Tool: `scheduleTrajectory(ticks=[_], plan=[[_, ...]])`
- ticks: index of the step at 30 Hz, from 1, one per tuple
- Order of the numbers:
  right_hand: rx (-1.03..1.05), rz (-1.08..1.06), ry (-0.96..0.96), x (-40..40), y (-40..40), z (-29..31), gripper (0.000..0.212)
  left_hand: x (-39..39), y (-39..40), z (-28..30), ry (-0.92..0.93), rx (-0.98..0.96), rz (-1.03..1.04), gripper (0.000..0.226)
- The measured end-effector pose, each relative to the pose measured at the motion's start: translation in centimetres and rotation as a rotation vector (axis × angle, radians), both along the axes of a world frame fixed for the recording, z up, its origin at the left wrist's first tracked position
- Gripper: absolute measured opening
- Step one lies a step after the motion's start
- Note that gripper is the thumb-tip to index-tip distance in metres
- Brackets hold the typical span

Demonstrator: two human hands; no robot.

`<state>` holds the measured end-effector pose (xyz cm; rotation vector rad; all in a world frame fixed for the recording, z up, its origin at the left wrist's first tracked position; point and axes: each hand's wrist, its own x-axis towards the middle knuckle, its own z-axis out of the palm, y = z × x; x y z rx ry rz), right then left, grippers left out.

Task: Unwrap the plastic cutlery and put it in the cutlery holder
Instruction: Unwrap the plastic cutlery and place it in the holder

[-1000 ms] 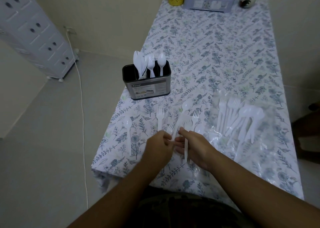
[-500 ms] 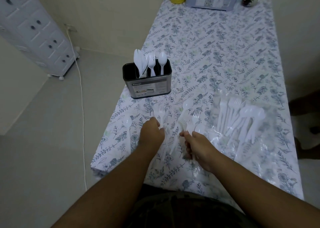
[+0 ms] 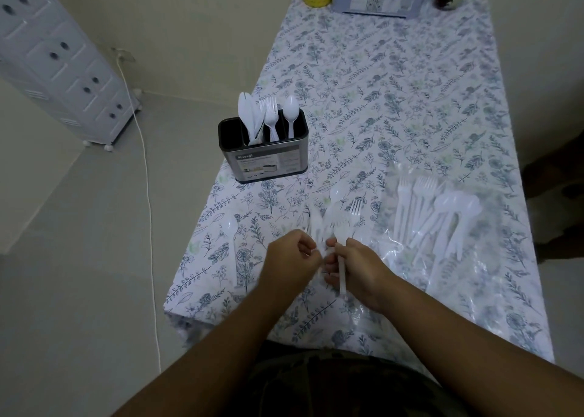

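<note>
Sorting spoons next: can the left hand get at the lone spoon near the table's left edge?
Probably yes: the spoon lies uncovered, nothing between it and the left hand, though that hand grips cutlery now.

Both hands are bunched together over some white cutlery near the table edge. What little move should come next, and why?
Probably lift the gathered cutlery and carry it to the cutlery holder. The right hand already grips several white handles, the left hand pinches at them, and the holder stands ahead to the left with room left in it.
</note>
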<state>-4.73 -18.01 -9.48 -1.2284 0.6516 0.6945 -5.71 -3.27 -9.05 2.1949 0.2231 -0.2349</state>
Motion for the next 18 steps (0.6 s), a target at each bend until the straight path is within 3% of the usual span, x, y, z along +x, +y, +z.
scheduleTrajectory(ticks=[4,9,14,18], plan=[[0.003,0.059,-0.011,-0.1,0.0,-0.1,0.038,-1.4,-1.8,0.0,-0.030,-0.085,-0.064,0.006],[0.037,-0.057,0.025,0.0,-0.5,-0.7,0.034,-1.7,-1.6,0.5,-0.058,-0.138,0.043,0.010],[-0.256,0.106,-0.099,-0.3,-0.5,-0.6,0.035,-1.7,-1.2,0.6,-0.110,-0.073,0.095,0.026],[-0.220,0.117,-0.097,-0.3,-0.1,-0.5,0.048,-1.9,-1.7,0.9,-0.068,-0.072,0.096,0.019]])
